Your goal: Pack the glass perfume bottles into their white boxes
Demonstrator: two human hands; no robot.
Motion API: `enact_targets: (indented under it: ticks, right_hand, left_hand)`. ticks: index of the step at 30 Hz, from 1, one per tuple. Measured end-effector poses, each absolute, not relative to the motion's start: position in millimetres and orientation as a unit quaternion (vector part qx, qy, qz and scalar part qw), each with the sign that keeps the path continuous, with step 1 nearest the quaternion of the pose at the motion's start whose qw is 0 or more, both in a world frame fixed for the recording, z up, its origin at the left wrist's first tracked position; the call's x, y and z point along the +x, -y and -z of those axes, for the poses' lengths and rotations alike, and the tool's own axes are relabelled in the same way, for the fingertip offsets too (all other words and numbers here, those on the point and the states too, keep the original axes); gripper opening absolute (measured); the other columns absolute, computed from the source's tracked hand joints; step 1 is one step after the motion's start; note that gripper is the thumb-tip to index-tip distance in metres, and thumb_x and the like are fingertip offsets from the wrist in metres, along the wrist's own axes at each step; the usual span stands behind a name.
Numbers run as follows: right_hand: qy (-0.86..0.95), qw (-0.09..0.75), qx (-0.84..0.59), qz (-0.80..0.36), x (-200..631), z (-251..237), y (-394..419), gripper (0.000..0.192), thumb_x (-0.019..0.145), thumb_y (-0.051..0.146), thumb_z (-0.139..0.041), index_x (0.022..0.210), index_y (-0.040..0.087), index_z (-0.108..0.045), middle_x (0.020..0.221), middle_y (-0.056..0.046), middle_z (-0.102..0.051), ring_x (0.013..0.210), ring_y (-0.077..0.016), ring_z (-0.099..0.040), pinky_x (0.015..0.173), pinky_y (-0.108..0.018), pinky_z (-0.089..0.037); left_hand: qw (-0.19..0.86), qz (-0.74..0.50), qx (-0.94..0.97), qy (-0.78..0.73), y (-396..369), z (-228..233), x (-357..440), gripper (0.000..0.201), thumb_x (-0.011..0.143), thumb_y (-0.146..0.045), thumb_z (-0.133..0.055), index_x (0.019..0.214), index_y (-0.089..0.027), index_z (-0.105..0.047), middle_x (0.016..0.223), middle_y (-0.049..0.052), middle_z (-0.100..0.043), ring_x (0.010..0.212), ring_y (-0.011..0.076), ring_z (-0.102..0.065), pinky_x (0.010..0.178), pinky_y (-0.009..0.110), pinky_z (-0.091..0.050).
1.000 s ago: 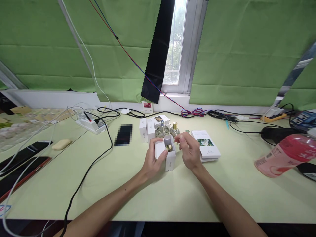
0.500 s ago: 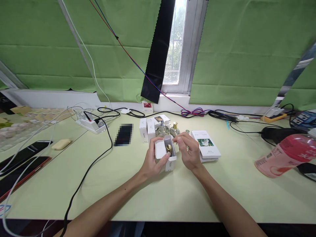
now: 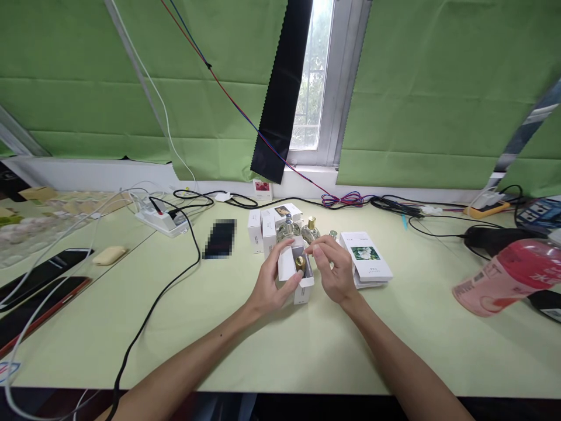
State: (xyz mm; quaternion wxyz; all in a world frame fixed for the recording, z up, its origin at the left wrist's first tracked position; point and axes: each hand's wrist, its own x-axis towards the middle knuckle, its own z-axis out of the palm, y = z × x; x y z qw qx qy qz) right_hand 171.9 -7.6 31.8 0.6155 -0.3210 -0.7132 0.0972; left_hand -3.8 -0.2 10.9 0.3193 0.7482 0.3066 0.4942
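My left hand [image 3: 275,279] is closed round an open white perfume box [image 3: 303,294] that stands on the table. The thumb lies over its front edge, beside the gold cap [image 3: 300,263] of a bottle inside; the rest of that bottle is hidden by the box walls. At the upper right edge of the box, my right hand [image 3: 333,266] has its fingers curled, with the fingertips pinching at a flap. Just behind stand a glass perfume bottle with a silver top [image 3: 288,228] and one with a gold cap [image 3: 311,229].
White boxes [image 3: 268,237] stand behind on the left, and flat white boxes [image 3: 367,257] lie on the right. A pink drink bottle [image 3: 495,278] is far right. Cables, a power strip [image 3: 162,221] and dark phones [image 3: 44,272] occupy the left side.
The right fingertips have shifted slightly at the box's edge. My left hand keeps its hold, and the box's upper edge looks slightly shifted.
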Motion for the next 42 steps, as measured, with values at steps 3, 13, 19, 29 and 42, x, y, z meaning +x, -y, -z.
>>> enact_targets:
  ticks: [3, 13, 19, 29, 42]
  right_hand:
    - [0.711, 0.614, -0.328, -0.098, 171.8, -31.7, 7.7, 0.030, 0.102, 0.022, -0.045, 0.085, 0.020, -0.069, 0.085, -0.007, -0.065, 0.081, -0.0188, -0.061, 0.071, -0.034, -0.048]
    - [0.720, 0.610, -0.317, -0.095, 170.4, -33.9, 8.4, 0.026, 0.102, 0.022, -0.046, 0.090, 0.021, -0.070, 0.092, -0.007, -0.069, 0.091, -0.0209, -0.061, 0.080, -0.037, -0.049]
    - [0.723, 0.609, -0.312, -0.097, 170.0, -34.8, 7.8, 0.025, 0.102, 0.023, -0.045, 0.091, 0.022, -0.068, 0.090, -0.005, -0.072, 0.088, -0.0210, -0.062, 0.079, -0.039, -0.048]
    - [0.722, 0.603, -0.323, -0.106, 169.7, -34.3, 8.2, 0.027, 0.103, 0.029, -0.044, 0.090, 0.022, -0.067, 0.088, -0.005, -0.073, 0.086, -0.0211, -0.061, 0.077, -0.039, -0.048]
    - [0.691, 0.606, -0.366, -0.146, 169.2, -30.6, 5.9, 0.036, 0.104, 0.032, -0.044, 0.084, 0.024, -0.072, 0.084, -0.004, -0.073, 0.088, -0.0214, -0.063, 0.081, -0.039, -0.049]
  left_hand:
    - [0.319, -0.494, 0.749, -0.306, -0.2, -9.7, -4.1, 0.059, 0.092, -0.043, -0.062, 0.143, -0.020, -0.044, 0.137, 0.015, -0.057, 0.119, 0.0310, -0.061, 0.096, 0.042, -0.052]
    - [0.316, -0.497, 0.750, -0.302, -1.2, -10.0, -3.4, 0.059, 0.091, -0.043, -0.063, 0.142, -0.020, -0.044, 0.137, 0.014, -0.058, 0.118, 0.0305, -0.061, 0.094, 0.042, -0.052]
    - [0.313, -0.495, 0.751, -0.305, -0.8, -9.5, -4.3, 0.058, 0.091, -0.045, -0.062, 0.142, -0.021, -0.044, 0.135, 0.014, -0.058, 0.116, 0.0310, -0.062, 0.092, 0.042, -0.052]
    - [0.323, -0.489, 0.751, -0.303, -1.4, -7.7, -6.7, 0.057, 0.094, -0.047, -0.059, 0.143, -0.022, -0.044, 0.139, 0.013, -0.057, 0.123, 0.0313, -0.057, 0.100, 0.043, -0.048]
    - [0.331, -0.487, 0.752, -0.296, -2.9, -8.2, -7.0, 0.065, 0.091, -0.057, -0.059, 0.142, -0.021, -0.043, 0.138, 0.015, -0.055, 0.121, 0.0328, -0.058, 0.095, 0.044, -0.050]
